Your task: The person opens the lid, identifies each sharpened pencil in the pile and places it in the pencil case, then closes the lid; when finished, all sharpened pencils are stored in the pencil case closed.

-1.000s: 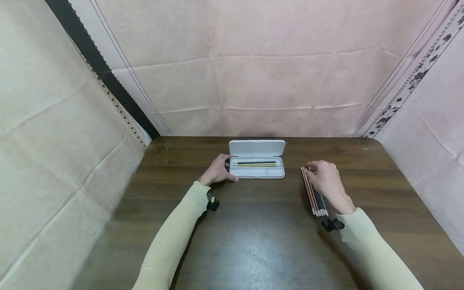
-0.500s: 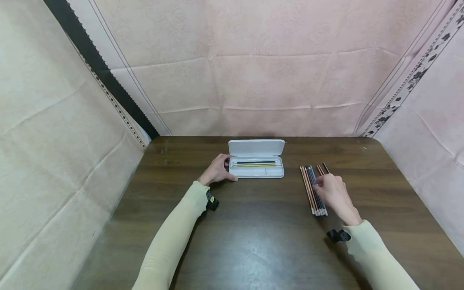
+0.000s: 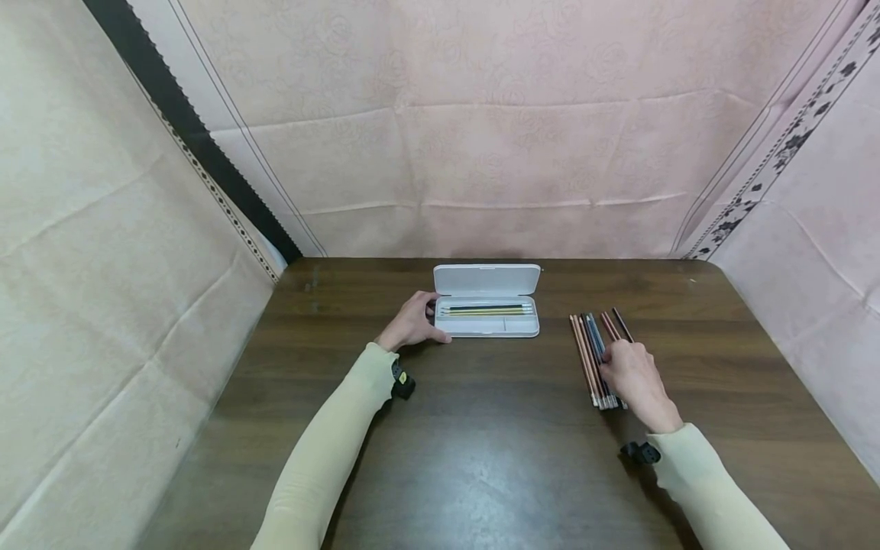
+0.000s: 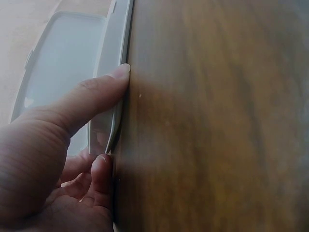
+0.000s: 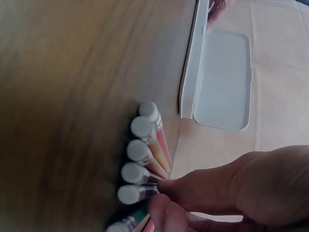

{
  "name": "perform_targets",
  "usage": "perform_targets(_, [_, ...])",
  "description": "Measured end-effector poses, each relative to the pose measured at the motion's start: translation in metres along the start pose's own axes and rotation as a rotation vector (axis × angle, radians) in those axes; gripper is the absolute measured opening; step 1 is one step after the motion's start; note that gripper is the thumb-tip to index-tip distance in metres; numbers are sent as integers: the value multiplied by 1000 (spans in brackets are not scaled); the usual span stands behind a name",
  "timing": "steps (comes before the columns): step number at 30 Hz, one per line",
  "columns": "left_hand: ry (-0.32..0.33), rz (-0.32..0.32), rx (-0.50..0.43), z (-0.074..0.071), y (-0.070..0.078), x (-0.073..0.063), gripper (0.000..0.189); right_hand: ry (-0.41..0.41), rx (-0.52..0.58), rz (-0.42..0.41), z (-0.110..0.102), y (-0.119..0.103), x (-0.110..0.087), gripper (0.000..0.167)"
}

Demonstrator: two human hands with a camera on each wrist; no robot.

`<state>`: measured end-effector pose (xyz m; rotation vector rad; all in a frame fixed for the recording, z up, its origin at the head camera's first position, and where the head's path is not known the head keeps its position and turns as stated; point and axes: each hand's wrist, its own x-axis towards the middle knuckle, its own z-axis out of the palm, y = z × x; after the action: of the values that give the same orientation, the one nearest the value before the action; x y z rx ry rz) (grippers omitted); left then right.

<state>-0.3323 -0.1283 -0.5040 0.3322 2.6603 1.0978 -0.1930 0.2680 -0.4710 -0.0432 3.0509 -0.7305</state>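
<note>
Leaving a gap on the table [image 3: 481, 428] between case [image 3: 470, 327] and pencils [image 3: 587, 359]
Blocking the case's left end with the left hand [image 3: 412, 321], its back edge with the raised lid [image 3: 486, 280]; covering part of the rightmost pencils with the right hand [image 3: 634, 378].

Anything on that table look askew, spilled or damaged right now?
Only slightly askew: just beyond the right hand, a dark pencil slants more than the neater row of pencils to its left, so the bunch looks fanned. I see nothing spilled or damaged; the open pencil case sits straight.
</note>
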Motion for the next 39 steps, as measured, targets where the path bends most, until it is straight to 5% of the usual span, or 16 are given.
perform_targets(22, [-4, 12, 1, 0, -1, 0, 98, 10, -119, 49, 3, 5, -1, 27])
perform_targets(39, [-12, 3, 4, -1, 1, 0, 99, -19, -78, 65, 0, 6, -1, 31])
